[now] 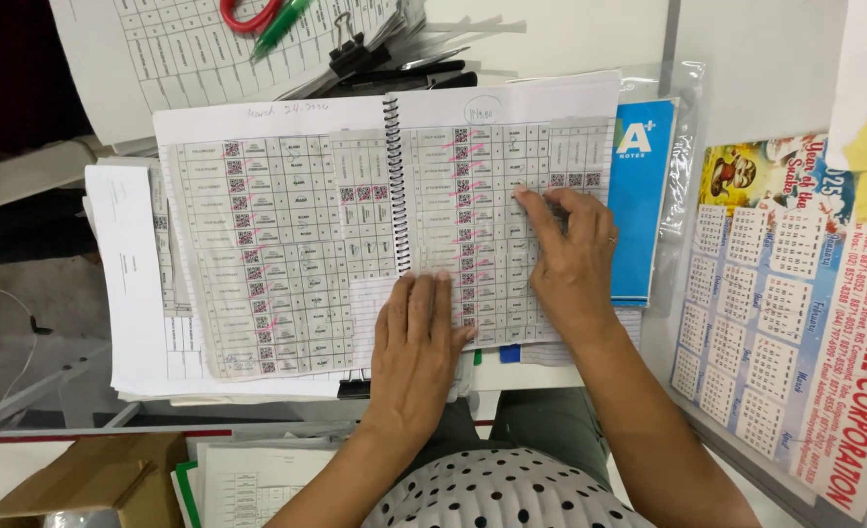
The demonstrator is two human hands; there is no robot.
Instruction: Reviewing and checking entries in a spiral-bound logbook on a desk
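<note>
An open spiral-bound notebook lies in the middle of the counter, on a stack of loose white papers. Grey printed grid sheets with small square code patches and pink marks are stuck over both of its pages. The right hand rests on the right-hand grid sheet, its fingers together and the fingertips pressing near a row of code patches at the sheet's upper right edge. It holds nothing. The left hand lies flat, fingers together, palm down over the lower edge of the same page beside the spiral, also empty.

As a judgement, the step in hand looks like smoothing or pressing down a pasted strip while the other hand steadies the book. Firm, even pressure along the strip's edge would suit it.

Outward: a blue notebook cover in a clear plastic sleeve lies just under the right page. A colourful wall calendar sheet lies at the right. Above, a black binder clip grips more gridded papers, with red-handled scissors and a green pen on them. A brown cardboard box sits lower left, its contents hidden.
</note>
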